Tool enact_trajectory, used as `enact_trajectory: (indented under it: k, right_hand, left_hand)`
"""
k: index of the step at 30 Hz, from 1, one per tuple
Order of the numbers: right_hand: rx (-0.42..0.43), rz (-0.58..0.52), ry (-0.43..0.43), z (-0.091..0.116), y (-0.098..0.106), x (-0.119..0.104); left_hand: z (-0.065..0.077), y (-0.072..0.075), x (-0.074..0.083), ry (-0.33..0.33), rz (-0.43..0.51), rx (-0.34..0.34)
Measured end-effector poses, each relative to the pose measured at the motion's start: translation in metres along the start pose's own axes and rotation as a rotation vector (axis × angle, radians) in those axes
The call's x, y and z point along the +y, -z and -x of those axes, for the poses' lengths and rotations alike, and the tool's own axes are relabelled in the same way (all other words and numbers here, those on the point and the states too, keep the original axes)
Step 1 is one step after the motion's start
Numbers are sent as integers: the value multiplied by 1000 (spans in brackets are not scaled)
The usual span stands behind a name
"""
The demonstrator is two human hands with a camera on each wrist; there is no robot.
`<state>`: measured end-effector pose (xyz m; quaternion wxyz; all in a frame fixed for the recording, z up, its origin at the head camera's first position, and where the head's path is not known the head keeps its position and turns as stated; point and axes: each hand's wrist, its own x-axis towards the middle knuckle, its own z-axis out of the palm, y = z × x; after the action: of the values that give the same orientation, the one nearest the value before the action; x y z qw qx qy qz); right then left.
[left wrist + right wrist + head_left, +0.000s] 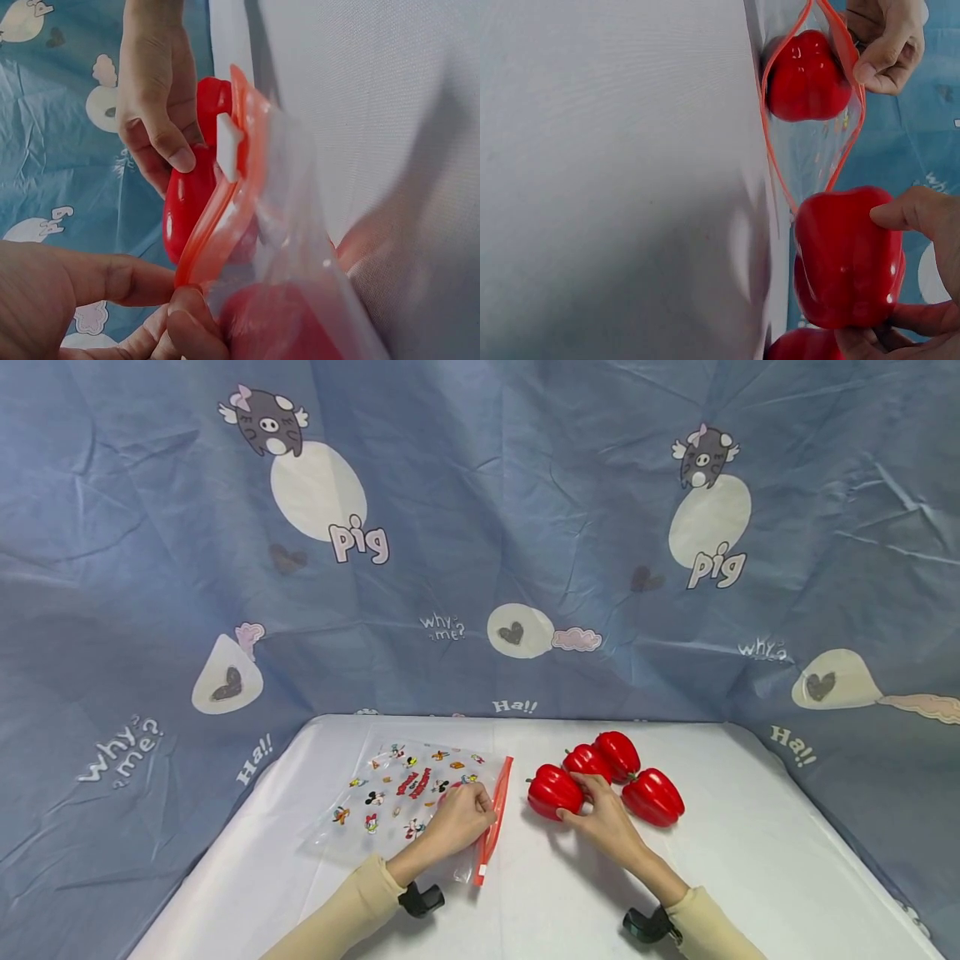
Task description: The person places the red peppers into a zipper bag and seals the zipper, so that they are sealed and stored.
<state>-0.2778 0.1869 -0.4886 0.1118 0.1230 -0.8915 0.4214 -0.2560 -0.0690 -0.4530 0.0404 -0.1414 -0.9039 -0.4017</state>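
My left hand pinches the upper rim of a clear zip bag printed with cartoon figures. The bag's red-orange zip edge stands apart, so its mouth gapes toward the right. One red bell pepper is inside, just behind the opening; in the head view the left hand mostly covers it. My right hand grips another red bell pepper, thumb on one side and fingers on the other. This pepper is close to the bag's mouth, on its right. A white slider sits at one end of the zip.
Three more red bell peppers, one at the back, one in the middle and one at the right, lie grouped beyond the right hand. A white cloth covers the table. Behind it hangs a blue printed curtain.
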Motion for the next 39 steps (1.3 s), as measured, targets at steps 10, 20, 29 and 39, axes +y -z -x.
enact_trajectory:
  k: [10, 20, 29, 39]
  right_hand:
    - [11, -32, 42, -2, -4, -9]
    - [-6, -55, 59, -1, -10, -21]
    - [-5, -58, 94, 1, -17, -26]
    - [-34, -61, 98, 1, -23, -29]
  left_hand:
    - [0, 0, 0, 7, -4, 4]
    - [0, 0, 2, -9, -13, 28]
    - [0, 2, 2, -30, -4, 54]
    - [-1, 2, 2, -25, 9, 63]
